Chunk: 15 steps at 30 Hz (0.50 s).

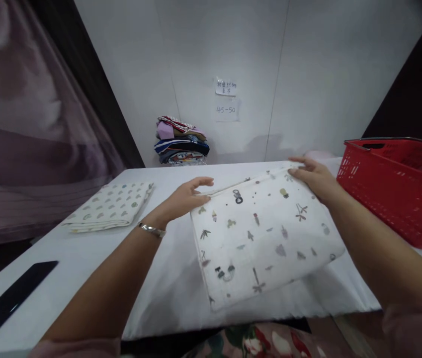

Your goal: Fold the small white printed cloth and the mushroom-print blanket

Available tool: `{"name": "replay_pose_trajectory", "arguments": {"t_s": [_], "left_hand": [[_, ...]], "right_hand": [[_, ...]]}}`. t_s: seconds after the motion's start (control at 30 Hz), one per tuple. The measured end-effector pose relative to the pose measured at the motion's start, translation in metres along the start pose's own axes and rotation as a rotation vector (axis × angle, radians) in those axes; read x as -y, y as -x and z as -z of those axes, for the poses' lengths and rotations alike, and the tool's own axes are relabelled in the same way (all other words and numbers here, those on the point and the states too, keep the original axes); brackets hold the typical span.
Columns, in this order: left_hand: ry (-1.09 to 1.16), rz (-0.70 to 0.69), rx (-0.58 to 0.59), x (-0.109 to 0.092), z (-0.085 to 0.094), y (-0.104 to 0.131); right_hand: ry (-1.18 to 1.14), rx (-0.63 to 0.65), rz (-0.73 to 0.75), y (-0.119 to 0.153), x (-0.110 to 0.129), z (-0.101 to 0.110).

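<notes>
Between my two hands is a white folded cloth (266,238) with small printed plants, keys and other figures. My left hand (184,199), with a silver bracelet at the wrist, pinches its upper left corner between thumb and fingers. At the upper right corner, my right hand (315,179) grips the edge, its thumb on the near side. The cloth slopes toward me, upper edge raised; whether its lower edge touches the table is hard to tell. Left of it, another folded cloth (112,206) with rows of small grey-green shapes lies flat.
The table (166,283) has a white cover. A black phone-like slab (13,298) lies at its left edge. On the right stands a red plastic basket (393,194). Several folded fabrics (181,141) are stacked against the wall, beside paper notes (227,110). A pinkish curtain (35,124) hangs at left.
</notes>
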<state>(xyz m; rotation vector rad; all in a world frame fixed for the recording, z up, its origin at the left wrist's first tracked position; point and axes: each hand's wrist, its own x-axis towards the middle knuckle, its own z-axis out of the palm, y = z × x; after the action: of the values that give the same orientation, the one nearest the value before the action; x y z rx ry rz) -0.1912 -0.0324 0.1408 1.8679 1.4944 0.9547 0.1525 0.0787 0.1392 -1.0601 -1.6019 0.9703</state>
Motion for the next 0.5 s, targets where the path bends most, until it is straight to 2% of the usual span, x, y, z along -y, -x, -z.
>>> {"name": "replay_pose_trajectory", "arguments": {"t_s": [0.1,0.17,0.23,0.3,0.4,0.5], "left_hand": [[0.158,0.180,0.100,0.061,-0.027,-0.017],[0.122,0.315,0.059,0.098,-0.047,-0.023],[0.053,0.391,0.003,0.122,-0.062,-0.026],[0.008,0.399,-0.025,0.132,-0.069,-0.025],[-0.089,0.338,-0.047,0.131,-0.070,-0.022],[-0.192,0.236,-0.078,0.124,-0.071,-0.019]], "right_hand": [[-0.013,0.117,-0.276,-0.019,-0.054,-0.029],[0.045,0.138,-0.414,-0.024,-0.095,-0.052],[0.139,0.130,-0.457,-0.024,-0.127,-0.068],[0.241,0.115,-0.445,-0.024,-0.147,-0.075],[0.397,0.151,-0.389,-0.027,-0.156,-0.072],[0.540,0.198,-0.192,-0.033,-0.153,-0.067]]}}
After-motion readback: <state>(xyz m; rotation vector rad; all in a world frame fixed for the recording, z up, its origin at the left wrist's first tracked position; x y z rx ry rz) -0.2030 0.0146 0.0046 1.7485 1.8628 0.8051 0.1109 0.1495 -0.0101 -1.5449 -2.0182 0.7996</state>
